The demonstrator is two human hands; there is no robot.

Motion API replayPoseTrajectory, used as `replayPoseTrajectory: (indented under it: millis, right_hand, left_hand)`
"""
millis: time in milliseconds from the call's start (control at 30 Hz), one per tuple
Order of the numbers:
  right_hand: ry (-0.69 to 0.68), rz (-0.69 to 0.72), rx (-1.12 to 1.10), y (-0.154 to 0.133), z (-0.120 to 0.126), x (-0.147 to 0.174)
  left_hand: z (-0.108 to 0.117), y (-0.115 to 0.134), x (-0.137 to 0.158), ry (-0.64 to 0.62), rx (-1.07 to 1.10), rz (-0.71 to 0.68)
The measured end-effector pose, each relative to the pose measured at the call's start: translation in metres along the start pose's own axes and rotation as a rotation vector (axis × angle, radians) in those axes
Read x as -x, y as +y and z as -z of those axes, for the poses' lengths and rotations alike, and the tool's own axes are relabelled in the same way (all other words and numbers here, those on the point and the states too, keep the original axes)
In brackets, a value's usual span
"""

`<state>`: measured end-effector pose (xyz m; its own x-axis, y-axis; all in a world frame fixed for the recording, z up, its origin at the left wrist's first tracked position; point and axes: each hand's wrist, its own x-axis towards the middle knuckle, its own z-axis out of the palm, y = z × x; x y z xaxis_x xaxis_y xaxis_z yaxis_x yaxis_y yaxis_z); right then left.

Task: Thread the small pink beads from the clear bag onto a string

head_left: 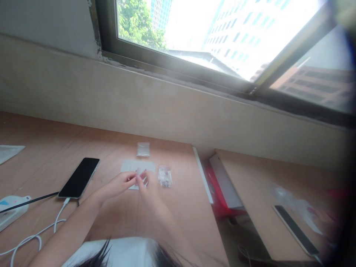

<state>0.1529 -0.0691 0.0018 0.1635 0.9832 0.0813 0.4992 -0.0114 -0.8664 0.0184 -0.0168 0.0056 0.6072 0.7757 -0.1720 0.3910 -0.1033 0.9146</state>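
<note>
My left hand (124, 181) and my right hand (148, 183) meet over a pale sheet (126, 165) lying on the wooden table. The fingertips of both are pinched together. Something small and whitish seems to be between them, too blurred to name. Just right of my right hand lies a small clear plastic bag (165, 176) with little dark and reddish items inside. Beyond the sheet is another small clear bag (143, 149) with whitish contents.
A black-screened phone (79, 178) with a white charging cable (59, 214) lies to my left, near a white power strip (13, 211). Past a gap on the right, a second table (250, 174) holds another phone (296, 230) and blurred plastic wrap. A wall and window stand behind.
</note>
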Motion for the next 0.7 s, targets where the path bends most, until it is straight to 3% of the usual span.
replayPoseTrajectory:
  millis: [200, 367, 533, 700]
  right_hand:
    - [-0.084, 0.016, 0.024, 0.001, 0.001, -0.01]
    - [-0.203, -0.031, -0.152, 0.01, 0.001, -0.014]
    - [-0.231, -0.048, -0.311, 0.017, -0.002, -0.015]
    - [-0.078, -0.14, -0.142, 0.019, -0.003, -0.018]
  left_hand:
    - [0.001, 0.004, 0.001, -0.105, -0.093, -0.036]
    - [0.003, 0.002, 0.002, -0.171, -0.12, -0.048]
    - [0.004, 0.009, 0.002, -0.157, -0.071, 0.032]
    - [0.007, 0.011, 0.0, 0.022, -0.147, 0.123]
